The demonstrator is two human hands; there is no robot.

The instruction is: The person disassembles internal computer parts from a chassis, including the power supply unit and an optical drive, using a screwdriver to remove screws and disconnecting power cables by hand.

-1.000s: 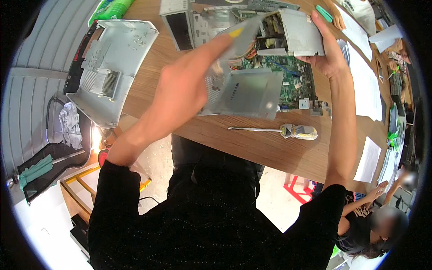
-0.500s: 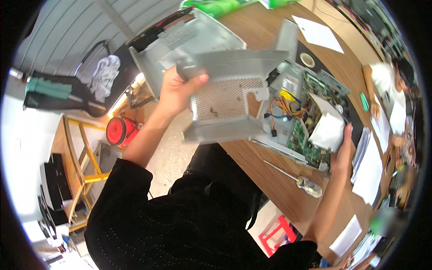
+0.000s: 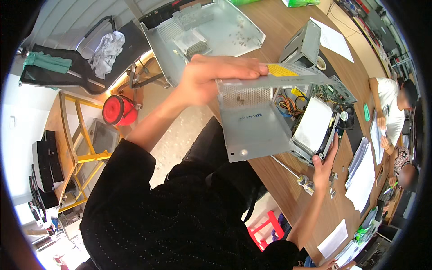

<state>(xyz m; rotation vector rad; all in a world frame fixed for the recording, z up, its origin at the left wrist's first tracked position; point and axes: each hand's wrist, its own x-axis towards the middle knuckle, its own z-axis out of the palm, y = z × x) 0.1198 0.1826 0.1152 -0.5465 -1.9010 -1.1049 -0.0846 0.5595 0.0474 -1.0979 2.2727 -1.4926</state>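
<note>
My left hand [image 3: 211, 78] is closed on the upper edge of a bent grey sheet-metal computer cover [image 3: 256, 130], which has a perforated panel and a yellow label. The cover is tilted over the near-left side of an opened computer, hiding part of it. Inside the computer are a green circuit board [image 3: 320, 92], bundled colored wires [image 3: 288, 106] and a small black fan [image 3: 345, 115]. My right hand [image 3: 325, 167] grips the near right edge of a white-topped metal box [image 3: 314, 123] in the computer, thumb and fingers on either side. A screwdriver [image 3: 306, 183] with a clear-yellow handle lies just below.
A large grey metal panel [image 3: 225, 29] lies at the far left, and a metal box [image 3: 303, 47] stands behind the computer. A tape roll [image 3: 321, 63], paper stacks [image 3: 358, 173] and small metal pieces [image 3: 333, 191] are on the table. Co-workers sit along the right.
My left hand has turned the cover over, so its labelled side and a flat face now show, and brought it right. The white-topped box has tilted, and my right hand has shifted left and lower.
</note>
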